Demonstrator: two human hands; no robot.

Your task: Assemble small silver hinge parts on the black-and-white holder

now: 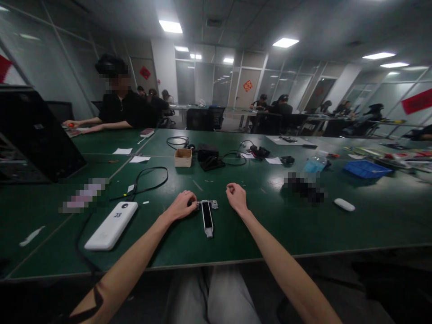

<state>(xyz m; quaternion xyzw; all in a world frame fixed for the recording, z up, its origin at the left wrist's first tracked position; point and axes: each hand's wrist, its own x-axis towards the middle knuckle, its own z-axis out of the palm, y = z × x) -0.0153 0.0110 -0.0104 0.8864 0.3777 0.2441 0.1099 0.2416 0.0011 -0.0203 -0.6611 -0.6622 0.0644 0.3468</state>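
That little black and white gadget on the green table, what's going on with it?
A person seated at the green table has a small device lying between their hands. The left hand rests curled against its upper end, touching it. The right hand is loosely closed just to its right, apart from it; whether it pinches anything is too small to tell. A white power bank lies to the left, and another person sits at the far corner.
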